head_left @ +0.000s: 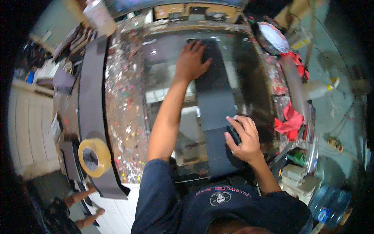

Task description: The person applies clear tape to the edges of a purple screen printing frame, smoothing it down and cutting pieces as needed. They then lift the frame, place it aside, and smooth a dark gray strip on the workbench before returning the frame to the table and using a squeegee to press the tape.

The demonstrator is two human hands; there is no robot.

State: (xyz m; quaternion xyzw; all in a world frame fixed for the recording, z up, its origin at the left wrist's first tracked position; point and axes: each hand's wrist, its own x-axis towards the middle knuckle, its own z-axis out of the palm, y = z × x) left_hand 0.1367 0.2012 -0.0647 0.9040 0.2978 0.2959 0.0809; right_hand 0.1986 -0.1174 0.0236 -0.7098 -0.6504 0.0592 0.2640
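We had the strip laid flat under our spread left hand and right hand, its near end not yet smoothed down

We have a single view, from a fisheye camera worn on our head, looking almost straight down over our own chest and dark shirt onto the glass-topped work table. It sits close: our forearms rise from the lower edge, and the left hand and right hand fall near the middle of the picture. The far side of the table lies toward the top, the floor curves away at the right, and pale tiling bends along the left. Straight edges bow toward the dark rim, where detail is probably too smeared to trust. No second view shares the scene.
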